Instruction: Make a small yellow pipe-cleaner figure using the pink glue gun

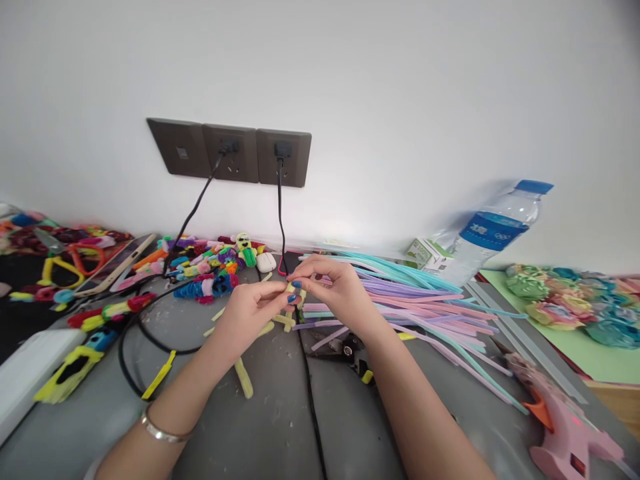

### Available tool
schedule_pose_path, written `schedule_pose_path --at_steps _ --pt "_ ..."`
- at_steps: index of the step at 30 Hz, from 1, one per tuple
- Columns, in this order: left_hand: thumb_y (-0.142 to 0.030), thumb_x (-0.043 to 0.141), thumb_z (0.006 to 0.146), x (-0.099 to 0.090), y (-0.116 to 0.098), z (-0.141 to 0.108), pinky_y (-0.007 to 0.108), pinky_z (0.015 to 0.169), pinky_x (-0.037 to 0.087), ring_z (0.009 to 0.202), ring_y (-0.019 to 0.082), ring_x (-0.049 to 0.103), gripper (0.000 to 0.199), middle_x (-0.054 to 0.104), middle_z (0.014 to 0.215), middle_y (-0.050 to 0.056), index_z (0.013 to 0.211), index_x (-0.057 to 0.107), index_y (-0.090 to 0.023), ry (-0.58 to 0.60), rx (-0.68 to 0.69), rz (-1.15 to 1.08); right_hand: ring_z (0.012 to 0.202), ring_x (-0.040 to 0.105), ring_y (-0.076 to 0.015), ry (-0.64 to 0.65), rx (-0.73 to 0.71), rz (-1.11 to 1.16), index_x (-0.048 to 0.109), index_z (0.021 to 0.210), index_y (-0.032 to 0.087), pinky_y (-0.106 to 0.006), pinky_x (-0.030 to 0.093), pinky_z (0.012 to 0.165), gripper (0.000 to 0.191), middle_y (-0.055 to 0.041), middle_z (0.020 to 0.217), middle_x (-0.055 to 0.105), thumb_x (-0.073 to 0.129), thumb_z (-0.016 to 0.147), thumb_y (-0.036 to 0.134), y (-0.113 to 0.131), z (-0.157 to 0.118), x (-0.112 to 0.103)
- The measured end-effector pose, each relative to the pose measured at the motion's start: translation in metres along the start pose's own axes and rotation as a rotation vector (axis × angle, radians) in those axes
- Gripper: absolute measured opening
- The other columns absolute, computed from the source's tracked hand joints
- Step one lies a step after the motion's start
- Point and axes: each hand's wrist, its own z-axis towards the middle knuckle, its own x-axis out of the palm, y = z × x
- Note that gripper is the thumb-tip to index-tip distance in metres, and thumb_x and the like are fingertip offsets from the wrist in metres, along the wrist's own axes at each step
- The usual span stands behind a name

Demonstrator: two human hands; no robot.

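My left hand [253,310] and my right hand [333,287] meet near the middle of the view, thumbs and forefingers pinched on a small pale yellow fuzzy piece [291,288] between them. More short pale yellow fuzzy strips [243,379] lie on the grey table [270,433] under and beside my left hand. Pliers with black and yellow handles [356,353] rest below my right hand. Pastel pipe cleaners [420,300] in blue, purple and pink spread out to the right of my right hand.
Black cables [307,380] run from the wall sockets [230,153] across the table. Colourful fuzzy figures [207,287], scissors [63,267] and a phone [116,265] lie left. A bottle [495,230], a pink glue gun [565,427] and paper flowers [565,300] are right.
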Motion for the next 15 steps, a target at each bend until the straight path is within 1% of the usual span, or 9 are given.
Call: schedule_pose_path --at_steps 3,7,11,15 --pt "-0.028 0.068 0.082 0.0014 0.0012 -0.0019 0.027 0.070 0.058 0.081 0.024 0.075 0.018 0.079 0.086 0.006 0.094 0.078 -0.019 -0.042 0.040 0.048 0.082 0.062 -0.0185 0.002 0.034 0.019 0.076 0.084 0.019 -0.030 0.045 0.067 0.010 -0.0065 0.086 0.071 0.066 0.085 0.023 0.0002 0.0004 0.0007" --pt "-0.026 0.071 0.079 0.0021 0.0013 -0.0023 0.025 0.066 0.056 0.080 0.026 0.075 0.014 0.079 0.080 0.005 0.089 0.078 -0.020 -0.109 0.067 0.082 0.079 0.062 -0.0177 0.011 0.072 0.081 0.074 0.086 0.018 -0.029 0.046 0.065 0.017 -0.0064 0.086 0.071 0.065 0.086 0.032 0.0011 0.0008 0.0015" --pt "-0.026 0.071 0.078 0.0029 0.0000 -0.0018 0.024 0.063 0.055 0.079 0.025 0.075 0.010 0.078 0.079 0.003 0.085 0.077 -0.022 -0.092 0.090 0.119 0.069 0.057 -0.0145 0.032 0.099 0.124 0.069 0.081 0.017 -0.027 0.044 0.061 0.023 -0.0038 0.078 0.067 0.062 0.087 0.038 0.0016 0.0010 0.0011" --pt "-0.026 0.068 0.080 0.0023 0.0011 -0.0011 0.024 0.061 0.054 0.079 0.026 0.075 0.011 0.078 0.079 0.003 0.083 0.077 -0.022 -0.081 0.115 0.202 0.064 0.054 -0.0126 0.037 0.119 0.145 0.066 0.079 0.017 -0.026 0.043 0.059 0.023 -0.0017 0.072 0.064 0.064 0.086 0.038 0.0021 0.0009 0.0005"
